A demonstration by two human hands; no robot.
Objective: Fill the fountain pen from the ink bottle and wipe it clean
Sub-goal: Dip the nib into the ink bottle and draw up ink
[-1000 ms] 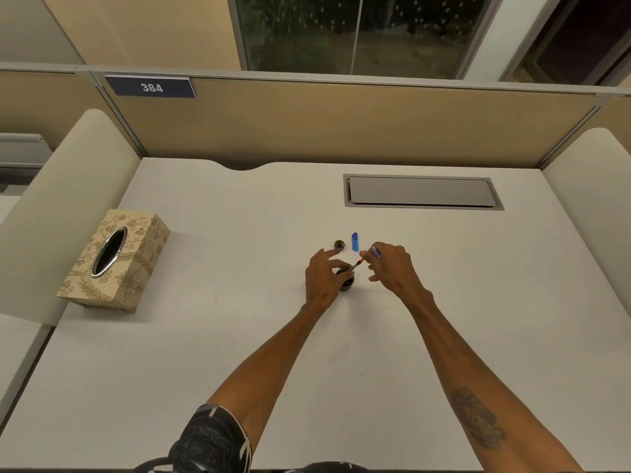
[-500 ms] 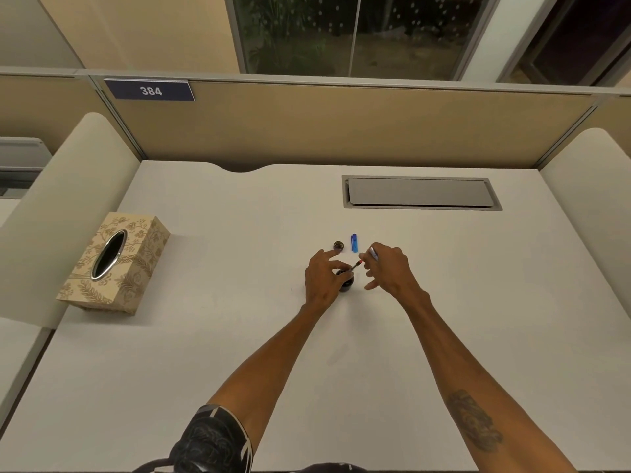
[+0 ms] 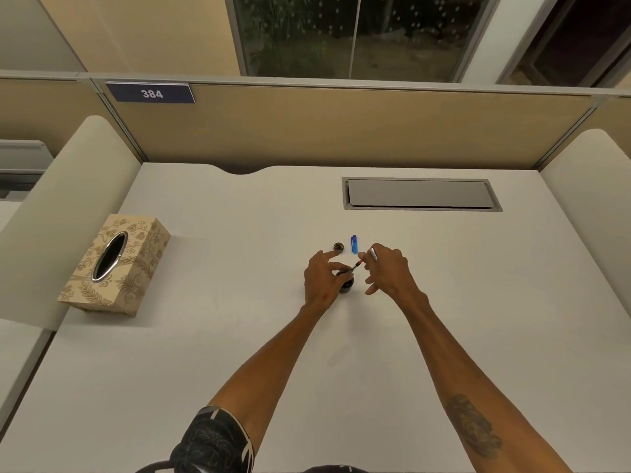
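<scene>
Fingers of the left hand [image 3: 322, 281] curled around the small dark ink bottle [image 3: 346, 283], thumb and middle fingers closed on its sides while the index finger stuck out straight toward the far edge of the desk. The bottle stood on the white desk [image 3: 205, 336], mostly hidden by that hand. The right hand [image 3: 389, 271] pinched the fountain pen [image 3: 365, 259] between thumb and forefinger, the other fingers loosely spread below; the pen slanted down to the left, its reddish front end at the mouth of the bottle and its silvery back end showing above the knuckles. Whether the tip was in the ink could not be told. Just beyond the hands lay a small round bottle cap [image 3: 338, 247] and, beside it, a blue pen cap [image 3: 354, 244]. Well to the left sat a patterned tissue box [image 3: 116, 264], and a grey cable hatch [image 3: 420, 194] was set into the desk farther back.
</scene>
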